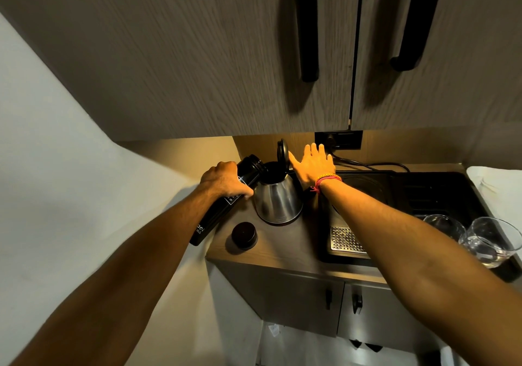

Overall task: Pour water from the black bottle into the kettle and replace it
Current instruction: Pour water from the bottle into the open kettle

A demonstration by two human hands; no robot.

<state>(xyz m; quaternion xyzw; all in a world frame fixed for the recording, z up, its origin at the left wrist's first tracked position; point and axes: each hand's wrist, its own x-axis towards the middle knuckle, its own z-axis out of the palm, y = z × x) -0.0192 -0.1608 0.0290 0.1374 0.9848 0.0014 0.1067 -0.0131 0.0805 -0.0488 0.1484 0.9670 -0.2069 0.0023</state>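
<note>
Centre frame: your left hand [226, 178] clenches the smooth black metal bottle [223, 204] mid-body (likely slippery, bottom-heavy), right hand [312, 165] spread beside the steel kettle [278, 200].

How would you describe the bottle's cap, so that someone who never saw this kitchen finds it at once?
Start at the wooden counter below the wall cabinets and find the steel kettle with its lid raised. In front of the kettle, near the counter's front edge, stands the cap. It is small, round, black and lying loose, unlike the long black bottle tilted in the left hand.
</note>
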